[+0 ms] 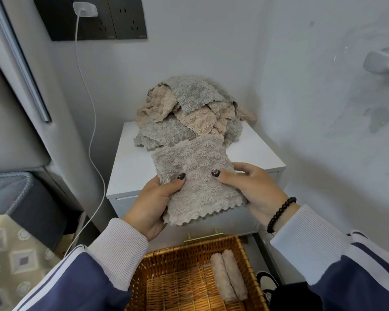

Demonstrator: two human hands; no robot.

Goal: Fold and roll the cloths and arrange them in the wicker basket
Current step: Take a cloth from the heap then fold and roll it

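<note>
Both hands, left hand and right hand, pinched one cloth between them; we judged folding underway. Next we'd roll it; basket sat below, pile beyond.

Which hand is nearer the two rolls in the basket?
The right hand. It holds the cloth almost straight above the rolls, which lie along the basket's right side. The left hand grips the cloth's other edge, farther left.
</note>
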